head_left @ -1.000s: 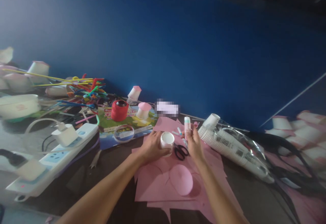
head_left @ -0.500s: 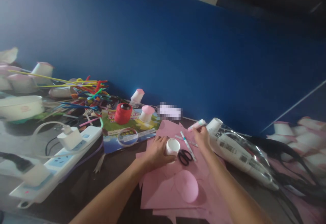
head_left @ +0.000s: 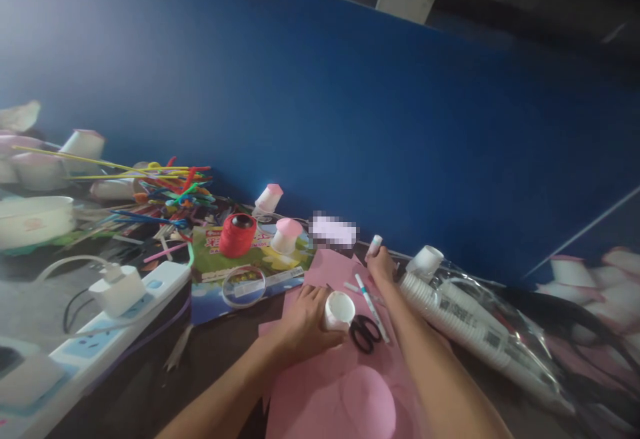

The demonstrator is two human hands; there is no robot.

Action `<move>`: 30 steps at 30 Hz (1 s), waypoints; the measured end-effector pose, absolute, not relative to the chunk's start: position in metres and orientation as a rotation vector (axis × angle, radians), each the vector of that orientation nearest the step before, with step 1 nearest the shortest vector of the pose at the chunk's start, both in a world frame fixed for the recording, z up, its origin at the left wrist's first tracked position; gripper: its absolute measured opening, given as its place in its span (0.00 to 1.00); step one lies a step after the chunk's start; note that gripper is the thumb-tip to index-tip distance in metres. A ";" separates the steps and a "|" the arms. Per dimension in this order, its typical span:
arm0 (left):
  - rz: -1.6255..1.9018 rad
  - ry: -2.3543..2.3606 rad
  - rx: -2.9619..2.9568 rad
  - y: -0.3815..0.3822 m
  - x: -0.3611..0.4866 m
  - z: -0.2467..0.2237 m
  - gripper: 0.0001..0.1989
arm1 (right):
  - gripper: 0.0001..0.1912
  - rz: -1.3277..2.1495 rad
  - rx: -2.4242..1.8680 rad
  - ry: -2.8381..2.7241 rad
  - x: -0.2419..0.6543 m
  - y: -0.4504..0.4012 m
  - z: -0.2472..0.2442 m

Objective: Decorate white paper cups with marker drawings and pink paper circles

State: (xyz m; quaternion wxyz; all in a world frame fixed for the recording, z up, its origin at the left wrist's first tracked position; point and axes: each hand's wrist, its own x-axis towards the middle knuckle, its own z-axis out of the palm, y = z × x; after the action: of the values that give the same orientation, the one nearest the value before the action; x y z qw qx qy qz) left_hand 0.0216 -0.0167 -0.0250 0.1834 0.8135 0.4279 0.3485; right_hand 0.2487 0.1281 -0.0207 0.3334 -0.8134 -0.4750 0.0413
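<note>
On the pink paper [head_left: 300, 399], just left of the black-handled scissors [head_left: 365, 334], a white paper cup [head_left: 340, 311]; left hand [head_left: 301, 324] wraps it, fingers along its side, thumb at near wall. Farther back, right hand [head_left: 381, 266] has fingers closed round a pale tube [head_left: 375, 246]. Slim white pen [head_left: 371, 307] beside scissors; pink disc [head_left: 371, 402] nearer.

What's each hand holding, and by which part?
The left hand holds a white cup by its side; the right hand grips a glue stick by its near end.
</note>
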 end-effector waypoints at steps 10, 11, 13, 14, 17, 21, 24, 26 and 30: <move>0.964 1.214 2.292 -0.018 0.021 -0.019 0.15 | 0.11 0.203 -1.867 -1.319 0.253 0.086 -0.013; 0.965 1.221 2.297 -0.018 0.021 -0.018 0.15 | 0.12 0.211 -1.817 -1.337 0.252 0.074 -0.011; 0.980 1.229 2.305 -0.019 0.021 -0.016 0.15 | 0.15 0.256 -1.731 -1.375 0.249 0.046 -0.008; 0.988 1.233 2.307 -0.019 0.021 -0.015 0.15 | 0.15 0.292 -1.688 -1.410 0.247 0.031 -0.007; 0.977 1.254 2.294 -0.020 0.019 -0.012 0.14 | 0.12 0.401 -1.583 -1.536 0.241 -0.009 -0.005; 0.962 1.309 2.229 -0.020 0.015 -0.009 0.19 | 0.12 0.368 -1.561 -1.613 0.235 -0.038 -0.001; 0.955 1.304 2.223 -0.021 0.013 -0.009 0.19 | 0.13 0.318 -1.606 -1.613 0.235 -0.043 0.003; 0.949 1.297 2.227 -0.021 0.013 -0.010 0.18 | 0.14 0.308 -1.615 -1.600 0.236 -0.042 0.004; 0.931 1.295 2.232 -0.019 0.014 -0.010 0.18 | 0.14 0.307 -1.630 -1.553 0.241 -0.039 -0.004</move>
State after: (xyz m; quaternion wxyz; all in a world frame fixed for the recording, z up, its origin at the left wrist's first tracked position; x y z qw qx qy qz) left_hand 0.0136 -0.0194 -0.0101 0.1979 0.7975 0.4628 0.3326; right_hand 0.2407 -0.0385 -0.0035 0.4210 -0.6507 -0.6200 0.1225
